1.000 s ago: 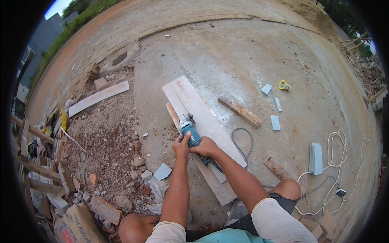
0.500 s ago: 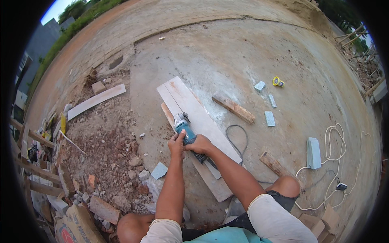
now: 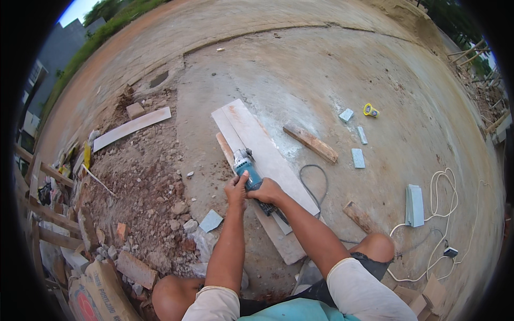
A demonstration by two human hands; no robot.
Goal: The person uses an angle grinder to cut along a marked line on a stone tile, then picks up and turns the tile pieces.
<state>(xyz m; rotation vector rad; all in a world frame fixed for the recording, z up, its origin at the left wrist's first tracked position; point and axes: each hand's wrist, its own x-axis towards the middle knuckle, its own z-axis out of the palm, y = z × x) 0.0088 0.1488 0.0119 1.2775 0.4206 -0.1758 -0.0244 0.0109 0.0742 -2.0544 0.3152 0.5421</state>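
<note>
Both of my hands hold a teal angle grinder (image 3: 248, 170) over a long pale tile (image 3: 265, 155) lying on the concrete ground. My left hand (image 3: 236, 190) grips the grinder from the left side. My right hand (image 3: 266, 191) wraps its rear handle. The grinder's head sits at the tile's left edge, beside a narrow reddish strip (image 3: 225, 149). A black cord (image 3: 313, 184) loops from the grinder to the right. My knees show at the bottom of the view.
A wooden block (image 3: 310, 142) lies right of the tile. Small tile offcuts (image 3: 357, 158) and a yellow tape measure (image 3: 370, 111) sit further right. A white cable (image 3: 444, 214) coils near stacked tile pieces (image 3: 414, 205). Rubble and bricks (image 3: 144, 187) lie left.
My hands and the grinder keep the same grip on the tile; the view has shifted slightly, and the grinder sits a little further along the tile edge.
</note>
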